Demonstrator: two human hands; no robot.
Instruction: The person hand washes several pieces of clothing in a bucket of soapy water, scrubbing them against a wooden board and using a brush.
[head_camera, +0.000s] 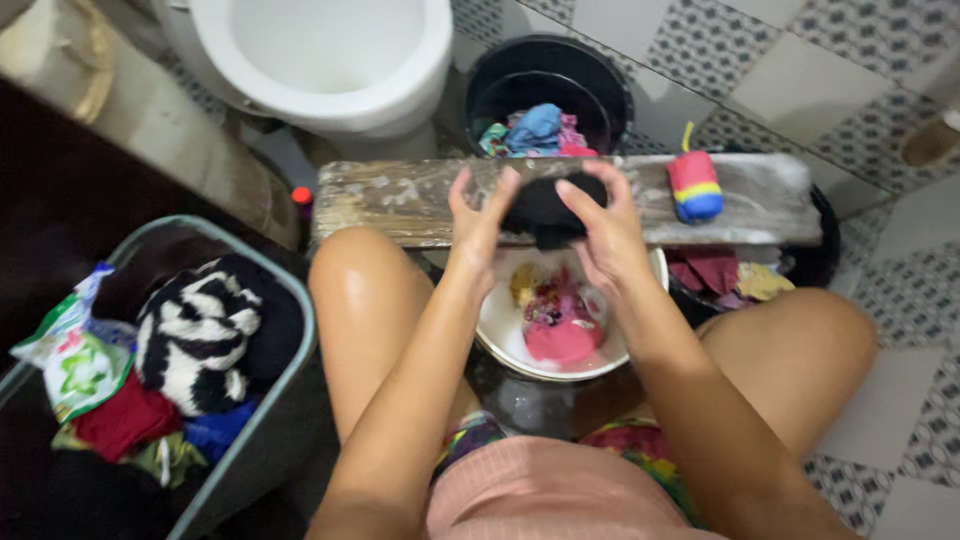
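A small black wet cloth garment (543, 208) is gripped between the left hand (478, 222) and the right hand (603, 225), both closed on it from opposite sides, with the thumbs pressed on its upper edge. The garment is held just above a long weathered wooden plank (400, 200) streaked with soap foam, which is laid crosswise in front of the knees; whether the cloth touches the plank cannot be told. On the right part of the plank a red, yellow and blue scrubbing brush (695, 186) with a yellow loop is set, well apart from the hands. Under the forearms a white round basin (497, 330) is seen, filled with pink and yellow wet clothes in suds, and its far rim is hidden by the plank. Behind the plank a black round bucket (548, 60) with blue and pink clothes is placed, and a dark tub (825, 255) with maroon cloth is partly covered by the plank's right end. To the left a grey rectangular laundry basket (290, 330) is packed with a black-and-white striped garment, red cloth and a green printed plastic bag. A white toilet bowl (330, 60) is visible at the top, on patterned floor tiles (900, 300).
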